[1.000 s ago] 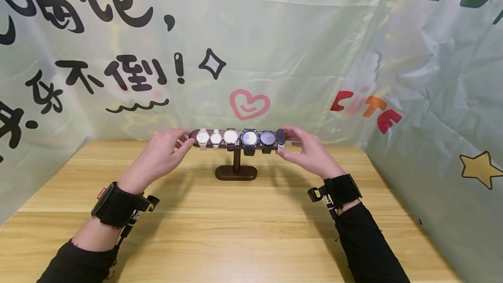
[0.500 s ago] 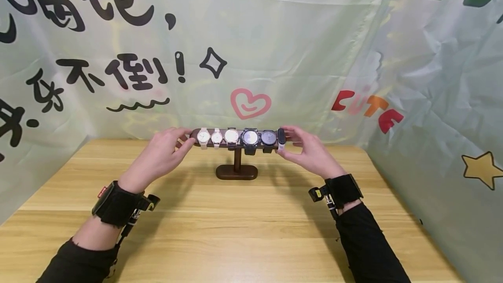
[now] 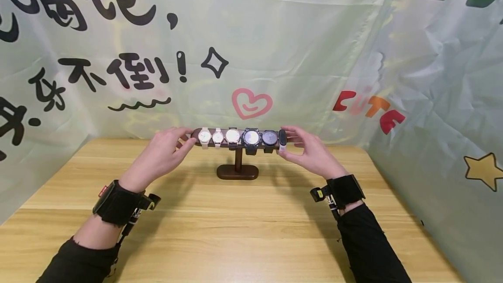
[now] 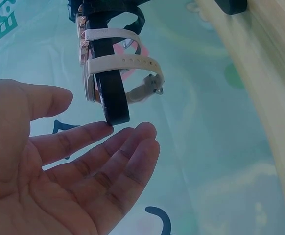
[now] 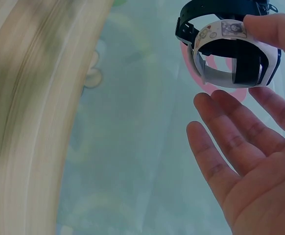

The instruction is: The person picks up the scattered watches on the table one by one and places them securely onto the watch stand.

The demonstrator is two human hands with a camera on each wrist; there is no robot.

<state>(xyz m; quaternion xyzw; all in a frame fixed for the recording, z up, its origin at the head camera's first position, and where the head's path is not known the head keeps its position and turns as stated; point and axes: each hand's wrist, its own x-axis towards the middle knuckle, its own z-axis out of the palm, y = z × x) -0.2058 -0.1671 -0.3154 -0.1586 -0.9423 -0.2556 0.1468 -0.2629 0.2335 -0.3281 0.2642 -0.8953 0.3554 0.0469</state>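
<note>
A dark brown watch stand [image 3: 237, 172] stands upright on the table, its padded crossbar carrying several watches in a row. At the bar's left end is a white-strapped watch [image 3: 204, 136]; further right come a big black watch [image 3: 251, 136] and a round dark watch [image 3: 270, 138]. A fitness band [image 3: 282, 138] with a pale strap is at the right end. My left hand [image 4: 79, 161] touches the bar's left tip with its index finger, thumb apart from it. My right hand [image 5: 260, 156] holds the fitness band between thumb and index finger, other fingers stretched out.
The wooden table [image 3: 235, 230] reaches back to a printed cloth backdrop [image 3: 306, 56], which also runs along the right side. Black straps with small cameras [image 3: 147, 202] sit on both wrists.
Both hands keep their places at the ends of the watch stand. The whole head view has shifted slightly; nothing else visibly differs.
</note>
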